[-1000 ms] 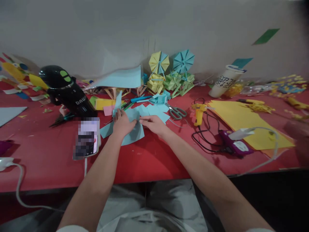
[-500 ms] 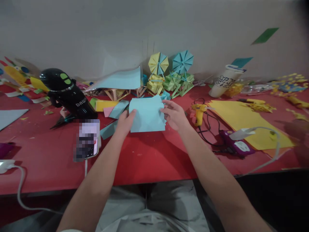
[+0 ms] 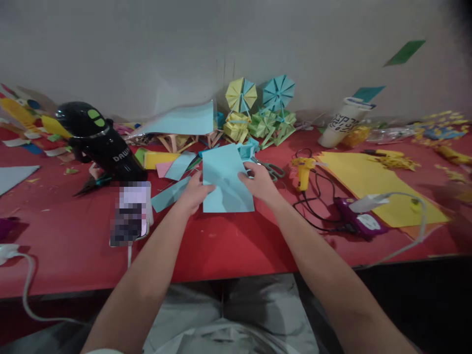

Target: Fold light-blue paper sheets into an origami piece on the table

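— Blue paper sheet (image 3: 225,179), head view: where is it?
— Centre of the red table (image 3: 228,246), held between both hands, tilted up toward the camera. Can't tell if the lower edge touches the tabletop.
— Left hand (image 3: 195,194)?
— Closed on the sheet's left edge, thumb on the front face, fingers behind it.
— Right hand (image 3: 260,183)?
— Same grip on the right edge, a bit higher: thumb in front, fingers curled behind.
— What's around it?
— Scissors (image 3: 271,170) just behind the right hand, flat on the table. Yellow glue gun (image 3: 303,172) near them to the right, black cord looping toward a purple plug block (image 3: 356,221). Big yellow sheet (image 3: 379,189) lies beyond that.
— Left side?
— Blue strip (image 3: 170,194) flat just beside the left hand. Phone (image 3: 130,213) near the front edge, screen blurred. Black blower (image 3: 103,142) on its side behind the phone.
— Back wall?
— Folded paper umbrellas, one yellow (image 3: 241,94), one blue (image 3: 278,92), over a pile of folded pieces. White cup (image 3: 341,123) leaning, well to the right. Paper scraps along both far ends.
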A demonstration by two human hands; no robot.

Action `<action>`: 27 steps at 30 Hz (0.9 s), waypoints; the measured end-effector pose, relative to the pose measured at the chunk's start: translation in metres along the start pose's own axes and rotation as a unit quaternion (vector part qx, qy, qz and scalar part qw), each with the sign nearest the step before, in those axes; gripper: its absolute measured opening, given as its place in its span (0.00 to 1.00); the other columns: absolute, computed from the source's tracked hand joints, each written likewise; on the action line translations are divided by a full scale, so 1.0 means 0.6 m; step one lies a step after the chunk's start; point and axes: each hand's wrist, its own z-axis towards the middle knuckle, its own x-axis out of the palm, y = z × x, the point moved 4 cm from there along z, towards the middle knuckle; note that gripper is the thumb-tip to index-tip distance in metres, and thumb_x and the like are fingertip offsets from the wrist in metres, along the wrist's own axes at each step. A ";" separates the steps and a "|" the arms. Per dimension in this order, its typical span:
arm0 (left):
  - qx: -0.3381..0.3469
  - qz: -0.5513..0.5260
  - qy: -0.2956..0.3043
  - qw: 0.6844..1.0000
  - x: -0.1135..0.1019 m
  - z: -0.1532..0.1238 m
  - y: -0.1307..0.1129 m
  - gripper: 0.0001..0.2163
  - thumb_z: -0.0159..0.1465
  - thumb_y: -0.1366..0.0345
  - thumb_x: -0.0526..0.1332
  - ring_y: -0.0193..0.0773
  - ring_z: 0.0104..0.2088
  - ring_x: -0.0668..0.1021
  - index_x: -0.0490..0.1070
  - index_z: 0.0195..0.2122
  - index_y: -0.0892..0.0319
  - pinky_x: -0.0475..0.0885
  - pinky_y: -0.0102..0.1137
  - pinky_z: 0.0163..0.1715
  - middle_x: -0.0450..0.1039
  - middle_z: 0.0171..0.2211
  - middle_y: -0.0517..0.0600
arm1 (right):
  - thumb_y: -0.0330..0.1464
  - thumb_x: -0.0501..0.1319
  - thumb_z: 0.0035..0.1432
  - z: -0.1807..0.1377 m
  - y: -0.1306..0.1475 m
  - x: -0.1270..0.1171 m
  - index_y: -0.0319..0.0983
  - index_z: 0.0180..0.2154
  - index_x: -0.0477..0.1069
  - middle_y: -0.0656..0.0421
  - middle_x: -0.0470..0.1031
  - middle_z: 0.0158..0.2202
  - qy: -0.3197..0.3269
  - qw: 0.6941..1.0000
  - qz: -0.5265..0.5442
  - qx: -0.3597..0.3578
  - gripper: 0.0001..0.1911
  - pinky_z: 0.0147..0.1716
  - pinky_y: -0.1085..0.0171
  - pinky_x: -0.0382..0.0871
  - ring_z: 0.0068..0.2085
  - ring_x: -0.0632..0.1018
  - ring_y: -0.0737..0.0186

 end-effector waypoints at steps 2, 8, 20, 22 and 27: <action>-0.001 -0.076 0.005 0.997 0.006 -0.002 -0.004 0.19 0.48 0.70 0.68 0.45 0.37 0.81 0.71 0.43 0.59 0.76 0.37 0.38 0.79 0.36 0.53 | 0.32 0.55 0.56 -0.003 0.013 0.006 0.37 0.36 0.74 0.51 0.76 0.40 0.011 0.997 -0.026 -0.070 0.10 0.40 0.58 0.71 0.42 0.76 0.56; -0.054 -0.203 0.043 0.977 0.009 -0.005 -0.017 0.16 0.59 0.50 0.62 0.46 0.39 0.80 0.72 0.38 0.58 0.77 0.38 0.38 0.77 0.35 0.54 | 0.49 0.61 0.57 -0.023 0.039 0.027 0.39 0.59 0.67 0.45 0.62 0.64 0.158 0.977 -0.044 -0.134 0.33 0.63 0.47 0.57 0.64 0.64 0.46; -0.050 -0.256 0.023 0.965 -0.004 -0.001 -0.024 0.21 0.53 0.45 0.66 0.43 0.37 0.78 0.70 0.33 0.58 0.77 0.40 0.40 0.74 0.32 0.52 | 0.41 0.57 0.61 -0.020 0.039 0.031 0.36 0.54 0.69 0.47 0.73 0.55 0.096 0.994 0.000 -0.055 0.23 0.58 0.48 0.64 0.56 0.73 0.46; -0.019 -0.236 0.035 0.971 -0.001 -0.002 -0.028 0.20 0.52 0.47 0.68 0.42 0.38 0.77 0.71 0.34 0.59 0.76 0.37 0.39 0.75 0.34 0.52 | 0.42 0.56 0.61 -0.014 0.032 0.023 0.36 0.48 0.72 0.49 0.78 0.46 0.064 0.997 0.045 -0.009 0.20 0.53 0.49 0.68 0.49 0.77 0.46; 0.067 -0.218 0.050 0.972 0.007 -0.009 -0.035 0.19 0.45 0.62 0.75 0.38 0.39 0.78 0.71 0.36 0.58 0.73 0.31 0.40 0.76 0.35 0.49 | 0.44 0.60 0.57 -0.016 0.029 0.018 0.37 0.45 0.71 0.52 0.78 0.45 0.078 0.974 0.205 0.062 0.20 0.46 0.54 0.71 0.44 0.78 0.52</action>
